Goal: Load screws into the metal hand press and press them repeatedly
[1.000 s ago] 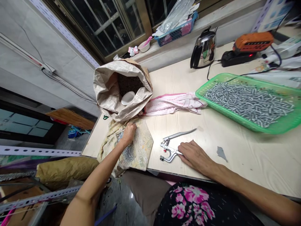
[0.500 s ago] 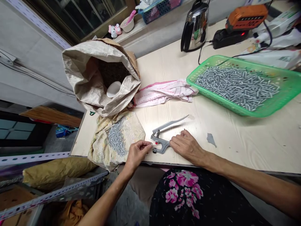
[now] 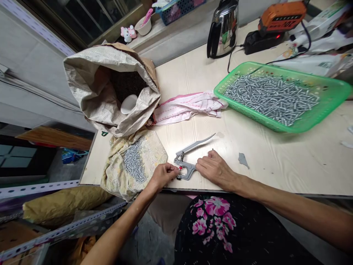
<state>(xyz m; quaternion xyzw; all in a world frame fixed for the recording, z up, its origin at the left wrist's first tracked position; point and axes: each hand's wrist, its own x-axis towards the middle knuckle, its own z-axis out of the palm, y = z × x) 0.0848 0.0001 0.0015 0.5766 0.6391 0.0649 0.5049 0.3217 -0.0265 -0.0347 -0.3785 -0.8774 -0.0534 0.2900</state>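
Note:
Grey metal snap pliers [image 3: 190, 156] lie on the pale table near its front edge, handle pointing up and right. My right hand [image 3: 216, 170] rests palm down on the pliers' lower handle, holding it. My left hand [image 3: 162, 175] is pinched shut at the pliers' jaw, fingertips on a small part too tiny to name. Just left of it, a patterned cloth [image 3: 121, 173] carries a pile of small silver screws [image 3: 134, 162].
An open brown sack [image 3: 91, 88] with dark contents and a white scoop stands at the back left. A pink-white cloth [image 3: 187, 106] lies mid-table. A green basket [image 3: 325, 121] full of silver screws sits right. Kettle [image 3: 223, 29], orange device [image 3: 282, 14] and cables lie behind.
My left hand left the screw pile on the cloth and came right to the pliers' jaw, pinched on a small piece. My right hand stayed on the pliers. The view tilted down.

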